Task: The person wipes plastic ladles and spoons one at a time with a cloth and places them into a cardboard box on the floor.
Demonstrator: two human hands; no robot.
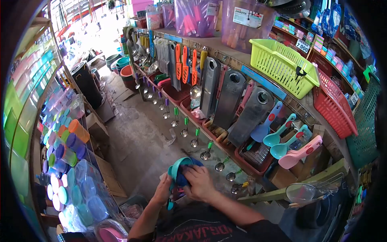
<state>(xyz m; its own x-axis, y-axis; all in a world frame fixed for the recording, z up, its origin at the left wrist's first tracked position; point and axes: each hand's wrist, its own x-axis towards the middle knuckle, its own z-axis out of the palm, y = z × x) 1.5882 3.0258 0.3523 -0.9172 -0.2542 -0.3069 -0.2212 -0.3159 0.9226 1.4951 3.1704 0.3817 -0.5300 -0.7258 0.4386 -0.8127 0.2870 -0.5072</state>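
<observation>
Near the bottom centre, a teal rounded object (176,167), like a ladle or scoop, is held between both hands in front of the dark shirt. My left hand (162,189) grips its left side, fingers closed round it. A dark blue cloth (195,162) is pressed against the teal object by my right hand (197,181), whose fingers are bent over it. A small teal end (170,205) shows below my left hand.
At the right, a shelf edge holds hanging grey graters (234,99), orange-handled knives (185,64), plastic ladles (278,139) and a lime basket (284,68). Small metal ladles (194,141) hang along the front. Plastic containers (76,145) fill the left rack. Buckets (128,76) stand further back.
</observation>
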